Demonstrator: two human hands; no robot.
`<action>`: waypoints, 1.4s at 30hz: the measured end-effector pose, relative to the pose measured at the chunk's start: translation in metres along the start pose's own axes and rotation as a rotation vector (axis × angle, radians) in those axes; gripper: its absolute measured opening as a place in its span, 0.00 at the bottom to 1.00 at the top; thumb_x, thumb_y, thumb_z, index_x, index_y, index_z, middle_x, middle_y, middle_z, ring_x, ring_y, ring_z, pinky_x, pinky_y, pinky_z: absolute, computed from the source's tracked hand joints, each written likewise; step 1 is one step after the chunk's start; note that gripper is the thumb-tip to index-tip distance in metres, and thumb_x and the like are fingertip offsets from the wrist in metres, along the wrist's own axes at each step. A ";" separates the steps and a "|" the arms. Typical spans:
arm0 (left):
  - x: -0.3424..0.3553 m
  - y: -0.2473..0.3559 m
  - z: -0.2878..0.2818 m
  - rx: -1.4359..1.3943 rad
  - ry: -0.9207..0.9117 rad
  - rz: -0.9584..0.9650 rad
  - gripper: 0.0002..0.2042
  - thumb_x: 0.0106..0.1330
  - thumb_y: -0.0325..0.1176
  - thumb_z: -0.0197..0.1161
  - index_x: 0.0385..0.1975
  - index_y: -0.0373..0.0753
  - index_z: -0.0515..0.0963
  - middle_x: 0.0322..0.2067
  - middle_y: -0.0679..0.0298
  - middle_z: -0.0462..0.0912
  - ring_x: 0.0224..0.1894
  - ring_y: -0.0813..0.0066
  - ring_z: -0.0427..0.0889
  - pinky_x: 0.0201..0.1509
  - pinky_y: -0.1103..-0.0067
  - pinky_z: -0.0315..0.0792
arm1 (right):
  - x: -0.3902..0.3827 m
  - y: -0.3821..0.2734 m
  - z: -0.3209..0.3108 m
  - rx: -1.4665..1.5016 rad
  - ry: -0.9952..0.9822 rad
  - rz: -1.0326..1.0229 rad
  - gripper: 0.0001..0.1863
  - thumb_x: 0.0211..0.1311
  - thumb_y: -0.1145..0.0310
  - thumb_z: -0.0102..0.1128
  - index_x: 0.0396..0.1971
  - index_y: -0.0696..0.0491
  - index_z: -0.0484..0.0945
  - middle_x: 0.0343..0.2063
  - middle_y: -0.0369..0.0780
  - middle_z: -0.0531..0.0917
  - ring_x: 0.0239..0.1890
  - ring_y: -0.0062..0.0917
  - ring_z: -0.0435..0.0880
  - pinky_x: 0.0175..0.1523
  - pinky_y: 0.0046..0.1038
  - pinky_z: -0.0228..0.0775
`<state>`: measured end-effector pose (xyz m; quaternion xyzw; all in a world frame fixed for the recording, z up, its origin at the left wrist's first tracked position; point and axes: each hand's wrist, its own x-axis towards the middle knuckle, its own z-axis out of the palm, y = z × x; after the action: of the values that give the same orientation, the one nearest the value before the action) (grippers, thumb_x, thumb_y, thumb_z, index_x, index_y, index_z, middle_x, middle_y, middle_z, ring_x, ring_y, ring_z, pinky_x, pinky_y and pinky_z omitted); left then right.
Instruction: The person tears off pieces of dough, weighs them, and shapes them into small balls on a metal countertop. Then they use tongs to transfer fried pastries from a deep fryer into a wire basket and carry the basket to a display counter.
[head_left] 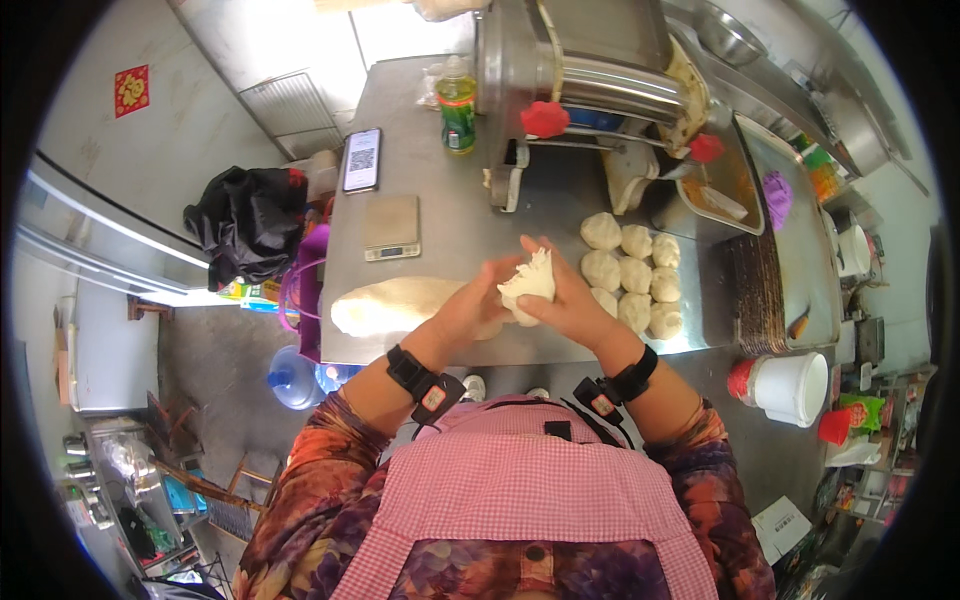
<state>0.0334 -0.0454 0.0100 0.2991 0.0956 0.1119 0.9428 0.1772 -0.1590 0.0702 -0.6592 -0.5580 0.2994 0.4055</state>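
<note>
Two hands meet over the near edge of the worktop; the left hand cups under a dough piece and the right hand closes on it from the other side, so both are clamped around it, holding it just above the steel. Its top looks pulled into ragged folds; I'd say the trick at this stage is to keep the pinches small and even, turn the piece a bit in the lower palm between pinches, and not squeeze so hard the skin tears.

Just right of the hands sit about nine shaped dough balls in rough rows toward the right side of the worktop; a long dough log lies along the near edge on the left; a small scale and a phone sit further back.

Containers: a green drink bottle near the far edge, partly full; a metal tray past the balls with some orange-brown stuff in it, can't tell what; a white bucket with a red lid off the right corner, contents hidden.
</note>
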 end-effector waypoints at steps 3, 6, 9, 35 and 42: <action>0.000 0.010 0.000 0.038 0.117 -0.081 0.28 0.71 0.53 0.46 0.58 0.33 0.64 0.49 0.59 0.75 0.52 0.69 0.75 0.57 0.72 0.69 | 0.007 0.008 0.017 -0.263 0.034 -0.013 0.46 0.51 0.48 0.65 0.64 0.60 0.57 0.63 0.54 0.61 0.67 0.47 0.56 0.68 0.39 0.51; 0.015 0.046 -0.046 0.684 0.373 0.103 0.18 0.73 0.43 0.44 0.47 0.36 0.76 0.42 0.60 0.79 0.45 0.72 0.77 0.50 0.77 0.71 | 0.010 0.018 0.017 -0.109 0.038 0.090 0.46 0.50 0.49 0.65 0.64 0.59 0.57 0.62 0.54 0.63 0.66 0.46 0.59 0.67 0.38 0.53; 0.026 0.093 -0.116 1.240 0.718 0.492 0.16 0.71 0.42 0.47 0.46 0.37 0.76 0.45 0.55 0.77 0.46 0.63 0.76 0.53 0.69 0.68 | 0.004 0.031 0.014 -0.129 -0.008 0.163 0.45 0.50 0.51 0.65 0.64 0.58 0.58 0.60 0.54 0.65 0.63 0.44 0.64 0.64 0.36 0.58; 0.001 0.014 -0.029 1.139 0.018 0.387 0.20 0.55 0.30 0.65 0.49 0.36 0.75 0.40 0.55 0.80 0.46 0.63 0.78 0.50 0.72 0.71 | 0.017 0.004 0.007 0.875 0.025 0.483 0.24 0.58 0.72 0.63 0.54 0.54 0.69 0.40 0.42 0.81 0.41 0.27 0.81 0.47 0.26 0.75; 0.000 0.042 -0.037 1.264 0.417 0.291 0.15 0.59 0.34 0.66 0.46 0.40 0.79 0.33 0.58 0.81 0.37 0.74 0.79 0.43 0.78 0.74 | 0.010 0.006 0.020 0.971 -0.064 0.459 0.36 0.58 0.69 0.64 0.65 0.51 0.57 0.55 0.46 0.71 0.55 0.30 0.73 0.57 0.31 0.69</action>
<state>0.0182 0.0084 0.0054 0.7745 0.2812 0.2154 0.5241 0.1654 -0.1457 0.0559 -0.4916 -0.2090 0.6240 0.5703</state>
